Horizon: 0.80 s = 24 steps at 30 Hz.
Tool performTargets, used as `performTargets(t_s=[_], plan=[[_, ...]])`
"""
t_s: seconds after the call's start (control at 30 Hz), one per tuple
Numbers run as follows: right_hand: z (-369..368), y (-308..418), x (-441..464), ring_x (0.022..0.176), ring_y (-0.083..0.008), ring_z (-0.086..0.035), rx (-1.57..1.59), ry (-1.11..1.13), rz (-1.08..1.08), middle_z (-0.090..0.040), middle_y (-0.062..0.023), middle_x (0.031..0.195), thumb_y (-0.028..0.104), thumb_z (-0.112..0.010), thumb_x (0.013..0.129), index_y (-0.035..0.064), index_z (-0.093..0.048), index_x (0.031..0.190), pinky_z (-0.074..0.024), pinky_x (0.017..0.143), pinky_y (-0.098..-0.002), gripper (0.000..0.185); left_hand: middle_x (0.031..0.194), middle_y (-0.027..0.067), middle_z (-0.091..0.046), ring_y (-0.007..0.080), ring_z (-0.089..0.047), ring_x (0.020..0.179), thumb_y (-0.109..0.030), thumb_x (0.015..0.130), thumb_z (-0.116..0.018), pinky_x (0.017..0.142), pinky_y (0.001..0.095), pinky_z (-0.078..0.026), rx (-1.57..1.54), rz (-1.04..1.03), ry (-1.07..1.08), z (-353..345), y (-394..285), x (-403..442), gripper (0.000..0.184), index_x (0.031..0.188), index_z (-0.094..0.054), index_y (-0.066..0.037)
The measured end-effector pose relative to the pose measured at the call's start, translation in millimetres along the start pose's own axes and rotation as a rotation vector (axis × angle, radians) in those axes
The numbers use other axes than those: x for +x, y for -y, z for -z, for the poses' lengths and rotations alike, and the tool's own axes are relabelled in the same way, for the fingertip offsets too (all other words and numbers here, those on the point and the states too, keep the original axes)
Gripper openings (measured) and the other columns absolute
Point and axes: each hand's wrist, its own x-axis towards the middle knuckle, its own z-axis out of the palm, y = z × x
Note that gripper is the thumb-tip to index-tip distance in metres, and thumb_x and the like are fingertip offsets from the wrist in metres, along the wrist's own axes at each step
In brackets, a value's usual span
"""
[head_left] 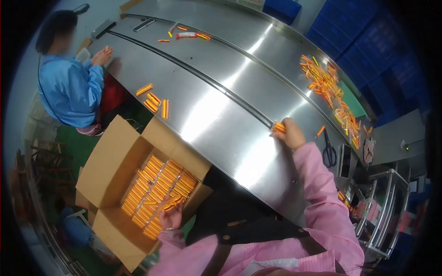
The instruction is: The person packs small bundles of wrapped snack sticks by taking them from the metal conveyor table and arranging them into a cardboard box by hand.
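Observation:
My left hand (pixel 171 217) is inside the open cardboard box (pixel 108 161) at my left, its fingers closed round a few orange-and-yellow sticks (pixel 172 203). Below and beside it, rows of similar orange sticks (pixel 146 180) fill the box, with clear plastic showing between the rows. Out over the steel table (pixel 216 133), my right hand (pixel 293 133) grips a small bunch of orange sticks (pixel 279 126) beside the end of a dark slot. What exactly the sticks are, I cannot tell.
A heap of loose orange and yellow sticks (pixel 324 85) lies at the table's far right. Black scissors (pixel 328 154) rest near my right arm. Several stick bundles (pixel 154 102) sit by the near edge. A person in a blue top (pixel 69 89) stands at the table's left end.

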Motion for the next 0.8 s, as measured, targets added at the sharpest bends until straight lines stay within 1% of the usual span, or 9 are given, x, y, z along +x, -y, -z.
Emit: performTargets(t_s=[0.1,0.17,0.27,0.33,0.53,0.6,0.63,0.77,0.8], plan=[[-1.8,-5.3,5.8,0.085,-0.0368,-0.059,0.108,-0.124,-0.013,-0.058,-0.0195,0.096,0.024,-0.071,0.079,0.0003,-0.050,0.098,-0.0469,0.076,-0.0400,0.037,0.126,0.0114,-0.055,0.0306,-0.047,0.121,-0.028,0.084,-0.061,0.112,0.0491,-0.024,-0.010,-0.003,-0.009,9.6,-3.1,1.8,0.051,0.127,-0.050,-0.003],[-1.6,-0.8,10.3,0.083,-0.0375,-0.058,0.131,-0.095,0.009,-0.058,-0.0194,0.096,0.023,-0.069,0.080,-0.0008,-0.051,0.097,-0.0469,0.075,-0.0396,0.035,0.126,0.0114,-0.055,0.0306,-0.047,0.121,-0.028,0.084,-0.060,0.111,0.0492,-0.024,0.002,-0.002,-0.008,14.5,-4.5,0.1,0.051,0.127,-0.050,-0.003],[-8.2,6.1,13.6,0.084,-0.0366,-0.057,0.029,0.009,0.075,-0.057,-0.0183,0.094,0.022,-0.070,0.079,-0.0013,-0.052,0.097,-0.0468,0.074,-0.0393,0.034,0.127,0.0115,-0.055,0.0306,-0.047,0.121,-0.029,0.084,-0.060,0.111,0.0490,-0.025,0.013,-0.011,-0.019,14.2,-3.8,-3.0,0.051,0.128,-0.049,-0.003],[-13.8,2.5,12.6,0.086,-0.0350,-0.056,-0.128,0.001,0.222,-0.055,-0.0165,0.093,0.023,-0.070,0.079,0.0007,-0.054,0.096,-0.0462,0.075,-0.0389,0.032,0.127,0.0115,-0.055,0.0305,-0.047,0.121,-0.029,0.084,-0.060,0.111,0.0488,-0.025,0.012,-0.021,-0.033,10.8,0.1,-4.6,0.051,0.128,-0.049,-0.003],[-23.7,7.2,6.4,0.088,-0.0334,-0.055,0.062,-0.109,0.162,-0.054,-0.0150,0.096,0.025,-0.071,0.077,0.0022,-0.054,0.098,-0.0454,0.076,-0.0388,0.035,0.126,0.0109,-0.055,0.0302,-0.048,0.120,-0.028,0.084,-0.060,0.111,0.0479,-0.025,0.009,-0.003,-0.056,0.5,0.3,-17.7,0.049,0.126,-0.051,-0.003],[-30.5,20.7,17.6,0.089,-0.0339,-0.054,0.057,-0.085,0.165,-0.054,-0.0151,0.095,0.024,-0.071,0.077,0.0017,-0.054,0.098,-0.0449,0.077,-0.0389,0.036,0.124,0.0144,-0.054,0.0327,-0.049,0.118,-0.026,0.085,-0.060,0.105,0.0459,-0.035,-0.009,0.003,-0.130,-1.0,-2.3,-13.1,0.050,0.126,-0.046,-0.001],[-34.2,27.2,22.8,0.091,-0.0345,-0.053,0.047,-0.068,0.166,-0.054,-0.0153,0.095,0.024,-0.072,0.076,0.0013,-0.053,0.098,-0.0444,0.078,-0.0391,0.037,0.124,0.0144,-0.054,0.0327,-0.049,0.118,-0.026,0.085,-0.060,0.105,0.0459,-0.035,-0.005,0.000,-0.136,-7.8,-3.3,-4.9,0.050,0.126,-0.046,-0.001],[-34.5,36.5,24.0,0.097,-0.0363,-0.051,-0.143,-0.060,0.228,-0.053,-0.0175,0.101,0.025,-0.073,0.075,0.0015,-0.052,0.105,-0.0425,0.083,-0.0403,0.043,0.117,0.0162,-0.055,0.0294,-0.053,0.112,-0.018,0.085,-0.060,0.101,0.0425,-0.039,0.346,0.157,-0.058,-53.7,-6.2,22.8,0.044,0.123,-0.047,-0.001],[-23.3,52.7,11.9,0.100,-0.0369,-0.049,-0.177,-0.174,0.321,-0.052,-0.0192,0.106,0.026,-0.074,0.074,0.0012,-0.051,0.110,-0.0411,0.086,-0.0405,0.049,0.114,0.0140,-0.055,0.0269,-0.054,0.109,-0.015,0.084,-0.061,0.098,0.0388,-0.040,0.450,0.195,-0.090,-62.1,-6.0,24.2,0.043,0.123,-0.047,-0.001]])
